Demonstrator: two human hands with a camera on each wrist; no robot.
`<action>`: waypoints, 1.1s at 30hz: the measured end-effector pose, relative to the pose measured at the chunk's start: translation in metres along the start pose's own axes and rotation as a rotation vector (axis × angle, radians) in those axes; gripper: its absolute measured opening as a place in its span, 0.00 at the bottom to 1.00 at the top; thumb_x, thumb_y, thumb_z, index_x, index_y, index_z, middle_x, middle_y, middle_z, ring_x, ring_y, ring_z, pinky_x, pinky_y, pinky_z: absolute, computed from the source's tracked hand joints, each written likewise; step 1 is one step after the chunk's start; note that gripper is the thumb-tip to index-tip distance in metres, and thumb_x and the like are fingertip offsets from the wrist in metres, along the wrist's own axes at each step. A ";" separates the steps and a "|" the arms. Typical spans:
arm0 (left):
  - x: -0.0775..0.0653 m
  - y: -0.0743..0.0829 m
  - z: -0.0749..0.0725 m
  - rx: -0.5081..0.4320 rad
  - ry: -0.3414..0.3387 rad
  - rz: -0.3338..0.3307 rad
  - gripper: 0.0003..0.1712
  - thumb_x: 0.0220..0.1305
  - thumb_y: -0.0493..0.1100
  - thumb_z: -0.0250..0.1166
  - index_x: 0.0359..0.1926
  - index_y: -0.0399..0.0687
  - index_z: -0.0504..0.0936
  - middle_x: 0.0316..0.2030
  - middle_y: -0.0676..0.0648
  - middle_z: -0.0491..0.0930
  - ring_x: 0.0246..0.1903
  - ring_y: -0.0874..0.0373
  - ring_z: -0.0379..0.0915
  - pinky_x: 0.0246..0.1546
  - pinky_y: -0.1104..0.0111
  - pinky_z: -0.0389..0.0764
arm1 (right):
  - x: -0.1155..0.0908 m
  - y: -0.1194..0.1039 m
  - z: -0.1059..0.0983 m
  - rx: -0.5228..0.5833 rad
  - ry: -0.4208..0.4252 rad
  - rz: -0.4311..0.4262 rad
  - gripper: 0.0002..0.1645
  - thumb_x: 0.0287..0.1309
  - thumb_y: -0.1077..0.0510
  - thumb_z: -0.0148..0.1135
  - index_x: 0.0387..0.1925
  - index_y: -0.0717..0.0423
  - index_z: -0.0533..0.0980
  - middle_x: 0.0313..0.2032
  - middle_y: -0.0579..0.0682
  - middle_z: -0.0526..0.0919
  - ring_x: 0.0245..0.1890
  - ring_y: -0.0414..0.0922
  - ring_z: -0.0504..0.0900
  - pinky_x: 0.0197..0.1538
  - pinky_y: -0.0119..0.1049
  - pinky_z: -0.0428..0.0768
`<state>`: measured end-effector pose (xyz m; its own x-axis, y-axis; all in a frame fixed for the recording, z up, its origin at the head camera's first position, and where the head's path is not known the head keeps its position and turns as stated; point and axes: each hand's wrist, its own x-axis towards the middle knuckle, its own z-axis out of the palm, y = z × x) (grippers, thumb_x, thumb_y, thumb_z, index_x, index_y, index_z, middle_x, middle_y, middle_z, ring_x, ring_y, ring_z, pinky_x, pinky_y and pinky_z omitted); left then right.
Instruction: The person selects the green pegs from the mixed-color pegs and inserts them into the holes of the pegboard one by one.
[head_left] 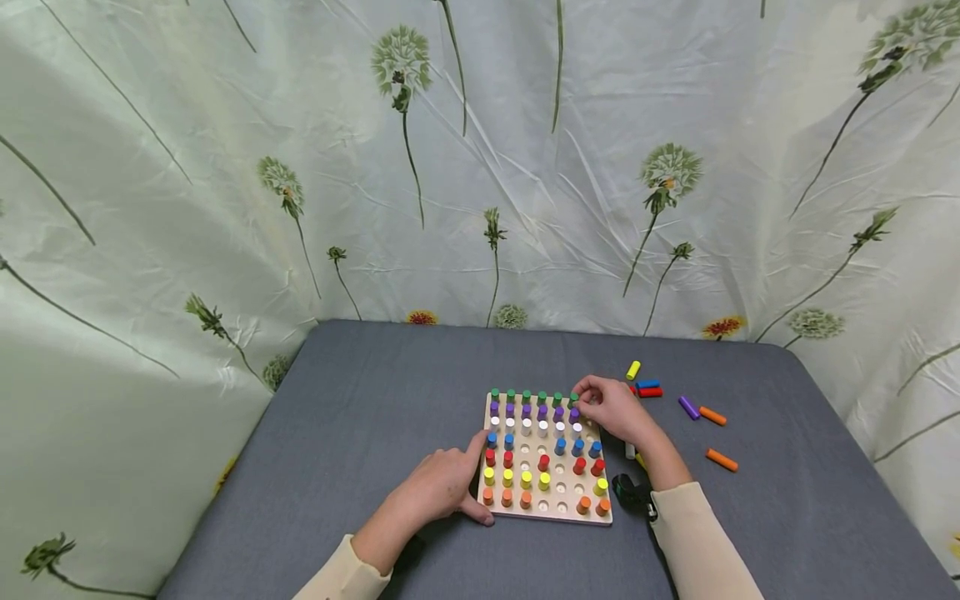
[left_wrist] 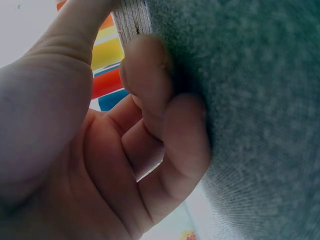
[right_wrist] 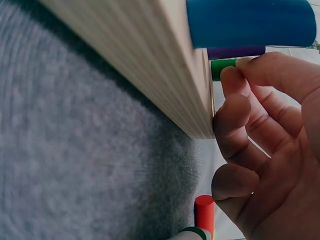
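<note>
A wooden pegboard (head_left: pixel 551 510) lies on the grey table, filled with rows of coloured pegs, several of its holes bare. At its left edge my left hand (head_left: pixel 442 479) holds it, thumb by the front corner; the left wrist view shows curled fingers (left_wrist: pixel 187 145) against the board's side. Over the far right corner, my right hand (head_left: pixel 611 408) pinches the top of a green peg (right_wrist: pixel 222 70) between thumb and index finger. That peg stands at the board's surface, in the back row of green pegs (head_left: pixel 526 396). A blue peg (right_wrist: pixel 250 24) rises close by in the right wrist view.
Loose pegs lie right of the board: a yellow one (head_left: pixel 633 369), a blue one (head_left: pixel 647 384), a red one (head_left: pixel 651 392), a purple one (head_left: pixel 688 407) and two orange ones (head_left: pixel 722 459). A white peg (head_left: pixel 629 450) sits beside my right forearm. A floral curtain (head_left: pixel 465 167) hangs behind the table.
</note>
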<state>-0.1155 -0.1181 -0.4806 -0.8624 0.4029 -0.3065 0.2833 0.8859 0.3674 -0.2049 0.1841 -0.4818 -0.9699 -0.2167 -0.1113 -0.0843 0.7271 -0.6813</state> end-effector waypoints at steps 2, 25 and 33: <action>0.000 0.000 0.000 0.000 0.001 0.000 0.73 0.33 0.69 0.80 0.75 0.46 0.55 0.43 0.41 0.85 0.31 0.57 0.72 0.43 0.56 0.80 | 0.000 0.000 0.000 0.009 0.000 -0.003 0.10 0.62 0.58 0.62 0.45 0.56 0.79 0.34 0.49 0.82 0.31 0.43 0.76 0.36 0.37 0.75; 0.000 0.002 0.001 -0.021 -0.032 -0.053 0.72 0.33 0.70 0.80 0.75 0.47 0.56 0.47 0.40 0.84 0.35 0.54 0.73 0.46 0.54 0.79 | -0.018 0.006 -0.012 0.050 0.093 0.017 0.15 0.66 0.56 0.61 0.50 0.58 0.79 0.31 0.49 0.79 0.31 0.45 0.75 0.35 0.38 0.72; 0.001 0.002 -0.001 -0.035 -0.041 -0.066 0.72 0.33 0.69 0.80 0.76 0.49 0.55 0.48 0.40 0.83 0.36 0.53 0.74 0.48 0.52 0.78 | -0.036 0.005 -0.041 0.042 0.253 0.027 0.16 0.69 0.55 0.55 0.52 0.60 0.78 0.40 0.56 0.84 0.33 0.47 0.75 0.31 0.35 0.69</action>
<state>-0.1159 -0.1165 -0.4798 -0.8606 0.3538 -0.3663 0.2113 0.9025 0.3752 -0.1802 0.2224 -0.4512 -0.9984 -0.0234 0.0512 -0.0529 0.7015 -0.7107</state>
